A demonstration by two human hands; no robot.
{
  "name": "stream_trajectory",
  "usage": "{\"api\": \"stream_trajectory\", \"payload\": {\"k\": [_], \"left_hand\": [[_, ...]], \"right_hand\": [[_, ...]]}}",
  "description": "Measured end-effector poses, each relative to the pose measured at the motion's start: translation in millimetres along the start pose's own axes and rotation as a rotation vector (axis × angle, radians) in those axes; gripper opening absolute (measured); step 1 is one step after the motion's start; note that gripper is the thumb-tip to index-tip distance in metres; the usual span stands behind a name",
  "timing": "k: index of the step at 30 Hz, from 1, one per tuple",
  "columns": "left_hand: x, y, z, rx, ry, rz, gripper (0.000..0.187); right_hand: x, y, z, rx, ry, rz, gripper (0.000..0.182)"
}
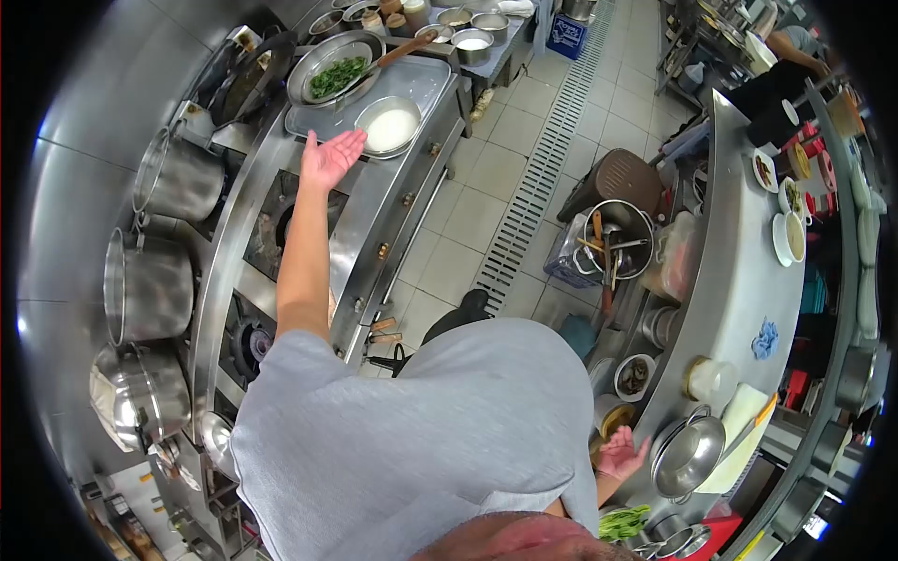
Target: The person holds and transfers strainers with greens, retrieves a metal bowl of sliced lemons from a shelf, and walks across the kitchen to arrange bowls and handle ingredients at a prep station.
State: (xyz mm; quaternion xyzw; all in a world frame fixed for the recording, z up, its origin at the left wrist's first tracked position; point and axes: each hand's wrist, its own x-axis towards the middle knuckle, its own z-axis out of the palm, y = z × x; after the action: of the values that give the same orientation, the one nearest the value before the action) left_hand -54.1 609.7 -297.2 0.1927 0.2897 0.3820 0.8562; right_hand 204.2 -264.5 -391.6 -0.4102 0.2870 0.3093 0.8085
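My left hand [334, 161] is stretched forward over the cooking range, palm up with its fingers apart, holding nothing. Just beyond its fingertips, a steel bowl [391, 148] with white contents stands on a metal tray [426, 79]. Behind that bowl, a larger steel bowl [297, 82] holds chopped green leaves [339, 78], and a wooden-handled utensil [407, 49] lies across its rim. My right hand [622, 455] is low at my right side, fingers spread and nothing in it. Nearest to it is a two-handled metal bowl [690, 458] on the right counter.
Large pots [150, 285] line the range's left side. A floor drain [538, 178] runs along the aisle. A pot of utensils [645, 252] stands beside the right counter [739, 243], which bears a knife [748, 430] on a cutting board [730, 467]. Another person [795, 56] is at far right.
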Motion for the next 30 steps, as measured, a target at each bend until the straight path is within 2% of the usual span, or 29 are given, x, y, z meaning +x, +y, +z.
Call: {"api": "stream_trajectory", "payload": {"k": [1,5,8,11,14,20,30], "left_hand": [[7,6,1,-0.015,0.004,0.006,0.090],[38,23,22,-0.180,-0.027,-0.050,0.067],[90,45,-22,-0.260,-0.300,-0.180,0.046],[84,47,-4,-0.196,-0.090,-0.097,0.036],[66,42,-2,-0.011,-0.081,-0.022,0.037],[33,57,0,-0.048,-0.119,-0.027,0.042],[-42,56,67,0.161,-0.209,-0.006,0.042]], "right_hand": [[6,7,10,-0.023,-0.015,0.020,0.065],[21,26,70,-0.110,-0.057,0.074,0.061],[32,27,99,-0.190,-0.119,0.059,0.059],[37,20,114,-0.262,-0.178,0.048,0.056],[40,15,118,-0.281,-0.192,0.052,0.054],[45,19,117,-0.321,-0.202,0.097,0.052],[53,23,122,-0.344,-0.232,0.126,0.049]]}}
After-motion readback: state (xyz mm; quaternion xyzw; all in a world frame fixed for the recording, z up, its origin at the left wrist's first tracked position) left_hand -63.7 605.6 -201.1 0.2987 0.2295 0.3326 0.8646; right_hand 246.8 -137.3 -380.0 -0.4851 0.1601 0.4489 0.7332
